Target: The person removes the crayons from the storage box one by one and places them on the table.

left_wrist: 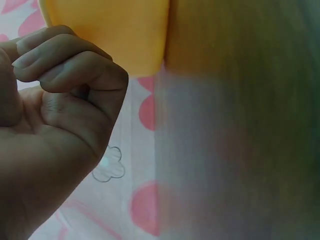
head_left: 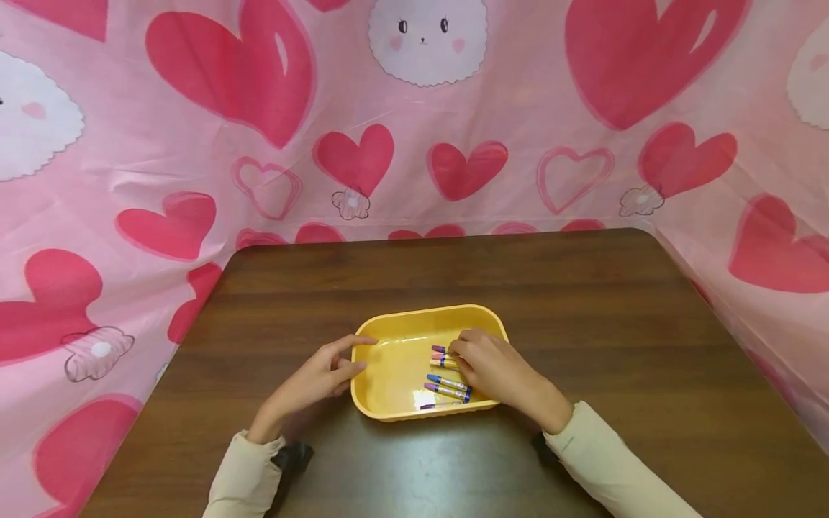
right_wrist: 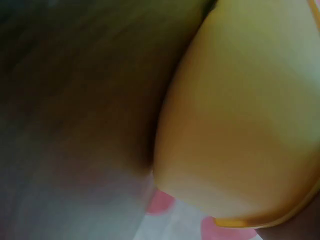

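The scene is viewed from above and forward-down by the head camera, with the whole bench (head_left: 583,324) and the yellow tray (head_left: 395,374) taken in. The tray's outer wall (left_wrist: 115,30) is seen very closely from the left wrist. What appears to be the same wall (right_wrist: 240,130) is shared, blurred, by the right wrist view.

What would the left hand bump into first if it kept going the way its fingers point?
Most likely the yellow tray. The left hand lies beside the tray's left wall, its fingers pointing right at the rim and seemingly touching it already, though depth is hard to judge.
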Demonstrator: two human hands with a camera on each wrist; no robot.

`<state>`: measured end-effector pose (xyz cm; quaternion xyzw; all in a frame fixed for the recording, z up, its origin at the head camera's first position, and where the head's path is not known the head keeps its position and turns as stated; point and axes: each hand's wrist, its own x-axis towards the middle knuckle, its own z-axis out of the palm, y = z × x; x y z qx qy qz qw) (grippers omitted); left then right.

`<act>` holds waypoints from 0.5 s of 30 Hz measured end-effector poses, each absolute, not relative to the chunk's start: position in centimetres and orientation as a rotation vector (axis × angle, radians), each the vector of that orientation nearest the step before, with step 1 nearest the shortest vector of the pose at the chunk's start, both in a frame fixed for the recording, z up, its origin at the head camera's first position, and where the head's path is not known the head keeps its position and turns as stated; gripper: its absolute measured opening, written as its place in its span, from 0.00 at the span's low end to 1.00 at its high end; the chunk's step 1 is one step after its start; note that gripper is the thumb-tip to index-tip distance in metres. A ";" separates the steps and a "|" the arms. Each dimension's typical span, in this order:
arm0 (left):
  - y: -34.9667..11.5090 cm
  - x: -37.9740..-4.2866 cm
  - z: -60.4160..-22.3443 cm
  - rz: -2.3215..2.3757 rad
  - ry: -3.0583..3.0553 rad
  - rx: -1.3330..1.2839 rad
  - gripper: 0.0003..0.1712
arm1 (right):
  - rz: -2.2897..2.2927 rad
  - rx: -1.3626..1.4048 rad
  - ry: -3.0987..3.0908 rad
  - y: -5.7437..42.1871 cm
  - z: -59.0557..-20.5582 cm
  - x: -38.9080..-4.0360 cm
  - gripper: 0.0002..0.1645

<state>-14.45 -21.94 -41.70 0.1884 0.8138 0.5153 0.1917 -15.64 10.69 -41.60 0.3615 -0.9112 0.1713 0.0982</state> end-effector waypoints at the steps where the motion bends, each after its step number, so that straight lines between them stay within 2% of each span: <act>1: -22.0 -14.4 -41.8 1.457 2.271 0.521 0.25 | 0.487 1.064 -2.690 10.6 -41.9 -15.6 0.03; 9: -22.2 -14.4 -42.7 1.586 2.144 0.449 0.26 | 0.448 1.031 -2.711 10.6 -42.0 -15.5 0.02; 15: -21.4 -14.4 -43.9 1.822 1.975 0.394 0.26 | 0.421 1.041 -2.796 10.8 -41.8 -15.4 0.12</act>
